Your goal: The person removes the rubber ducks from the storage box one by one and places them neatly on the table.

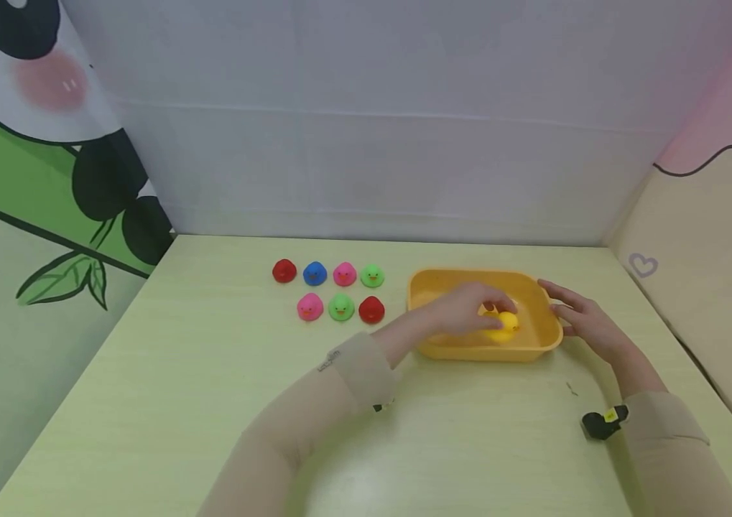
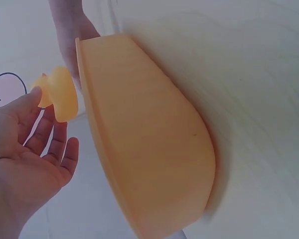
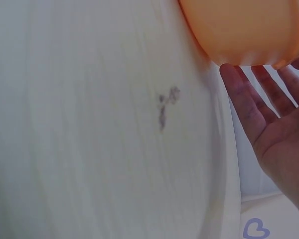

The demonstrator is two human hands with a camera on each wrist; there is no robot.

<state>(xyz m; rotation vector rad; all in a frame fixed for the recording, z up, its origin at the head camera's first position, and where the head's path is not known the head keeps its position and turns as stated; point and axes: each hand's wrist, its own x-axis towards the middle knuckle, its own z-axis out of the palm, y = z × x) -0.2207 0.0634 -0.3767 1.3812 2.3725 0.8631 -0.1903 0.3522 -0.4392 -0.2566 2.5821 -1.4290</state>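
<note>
My left hand [image 1: 472, 309] pinches a yellow rubber duck [image 2: 65, 94] between thumb and fingers. In the left wrist view the duck stands out above the rim of an orange plastic tray [image 2: 144, 134]. From the head view, the hand reaches over the tray's near left part, and its fingers partly hide the duck. At the tray's right end is my right hand [image 1: 588, 319], its fingers extended. The right wrist view shows those fingertips [image 3: 228, 69] touching the outside of the tray.
Left of the tray, small rubber ducks stand in two rows: red [image 1: 284, 271], blue [image 1: 315, 273], pink [image 1: 344, 273] and green [image 1: 372, 276] behind, then pink [image 1: 310, 306], green [image 1: 341, 306] and red [image 1: 371, 309] in front. A white wall [image 1: 366, 165] rises behind the table [image 1: 197, 380].
</note>
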